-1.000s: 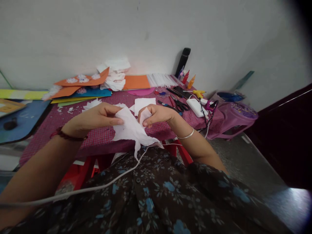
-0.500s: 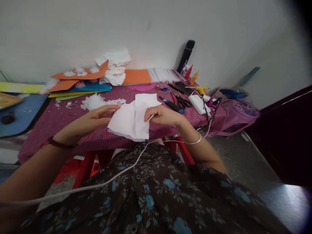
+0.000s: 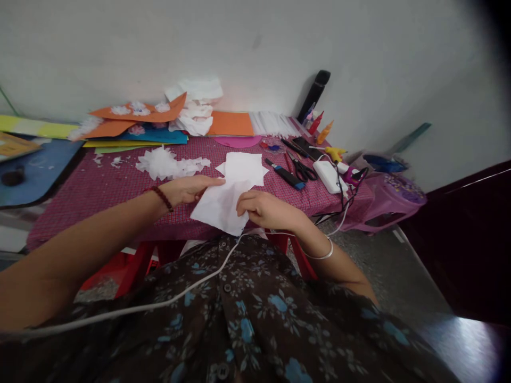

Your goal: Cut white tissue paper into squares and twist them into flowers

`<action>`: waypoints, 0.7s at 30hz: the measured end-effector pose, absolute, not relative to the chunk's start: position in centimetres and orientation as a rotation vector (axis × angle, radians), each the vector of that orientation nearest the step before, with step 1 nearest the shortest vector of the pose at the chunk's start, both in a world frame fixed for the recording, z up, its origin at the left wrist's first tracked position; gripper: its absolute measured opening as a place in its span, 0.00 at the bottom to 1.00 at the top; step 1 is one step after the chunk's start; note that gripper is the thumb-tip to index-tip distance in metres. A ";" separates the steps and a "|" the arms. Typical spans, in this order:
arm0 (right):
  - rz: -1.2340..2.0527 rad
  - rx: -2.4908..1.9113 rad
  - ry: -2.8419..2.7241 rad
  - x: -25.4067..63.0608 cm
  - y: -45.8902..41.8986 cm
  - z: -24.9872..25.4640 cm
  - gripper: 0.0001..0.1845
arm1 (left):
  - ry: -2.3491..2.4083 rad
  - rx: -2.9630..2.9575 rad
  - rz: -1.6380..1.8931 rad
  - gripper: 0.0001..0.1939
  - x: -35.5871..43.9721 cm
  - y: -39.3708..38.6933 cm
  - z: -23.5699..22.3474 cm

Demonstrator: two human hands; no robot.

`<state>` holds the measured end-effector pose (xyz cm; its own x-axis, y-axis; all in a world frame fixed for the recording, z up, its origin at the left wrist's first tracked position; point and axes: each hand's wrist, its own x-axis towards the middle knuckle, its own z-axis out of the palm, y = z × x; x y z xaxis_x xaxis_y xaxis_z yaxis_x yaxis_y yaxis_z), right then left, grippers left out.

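A thin sheet of white tissue paper [image 3: 219, 205] hangs tilted over the near table edge, between my two hands. My left hand [image 3: 189, 189] pinches its upper left edge, thumb and fingers pressed together. At the right edge, the curled fingers of my right hand [image 3: 265, 208] grip the same sheet. Just beyond it, more white paper [image 3: 244, 166] lies on the table, with pointed corners sticking out left and right. Torn white paper scraps [image 3: 165, 164] are heaped past my left hand.
Right of the paper lie a utility knife [image 3: 286, 174], scissors [image 3: 304, 169] and a white power bank [image 3: 330, 176] with cables. A yellow glue gun [image 3: 336, 153] sits behind. Orange sheets [image 3: 230, 123] and crumpled tissue [image 3: 195, 114] line the wall. A white cable [image 3: 191, 287] crosses my front.
My left hand has moved right and taken hold of the tissue paper. The sheet has shifted nearer to me, uncovering white paper on the table. My right hand is slightly lower.
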<state>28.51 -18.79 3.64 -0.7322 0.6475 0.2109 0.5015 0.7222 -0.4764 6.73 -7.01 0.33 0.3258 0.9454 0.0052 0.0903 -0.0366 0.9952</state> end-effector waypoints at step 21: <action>-0.067 -1.253 -1.911 24.9 -20.5 3.5 0.17 | 1.233 2.772 0.731 0.07 7.8 -21.3 5.9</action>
